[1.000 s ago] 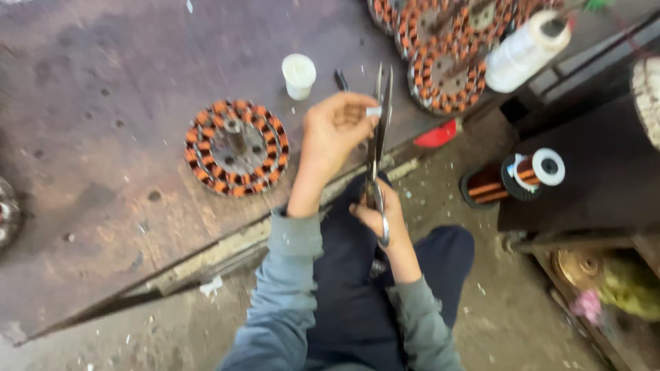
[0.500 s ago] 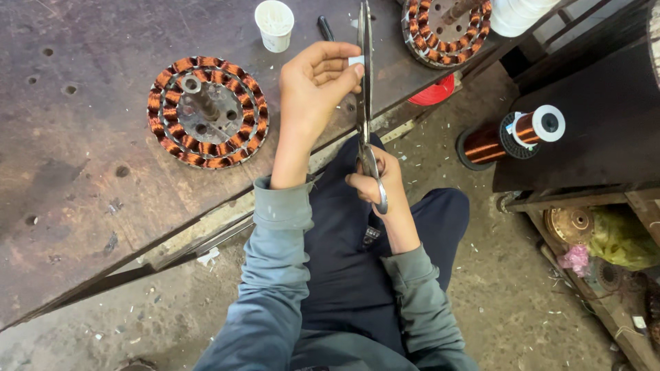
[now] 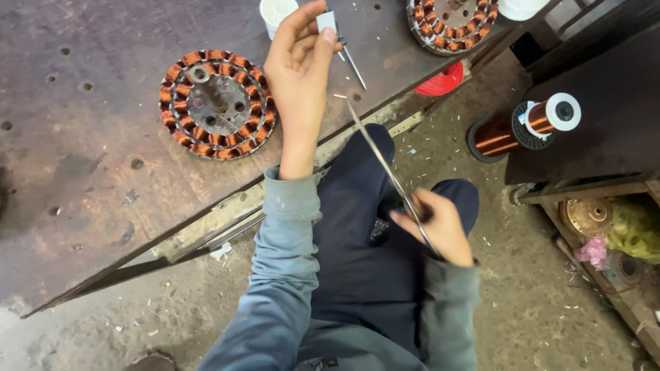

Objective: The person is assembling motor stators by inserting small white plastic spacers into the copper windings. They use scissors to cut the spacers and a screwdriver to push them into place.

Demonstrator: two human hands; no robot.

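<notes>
While the left hand (image 3: pixel 299 62) pinches a small white strip (image 3: pixel 326 20) between its fingers above the dark metal worktop (image 3: pixel 89 137), the right hand (image 3: pixel 440 227) is clenched around the handles of long scissors (image 3: pixel 385 165), whose blades slant up toward the strip. A copper-wound stator (image 3: pixel 216 103) lies just left of the left hand.

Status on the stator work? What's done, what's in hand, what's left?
Done: the wound stator on the bench shows copper coils all round. In hand: the left hand pinches a small grey strip; the right hand holds scissors, blades off the strip. Left: the strip looks uncut, and a copper wire spool sits unused nearby.
</notes>
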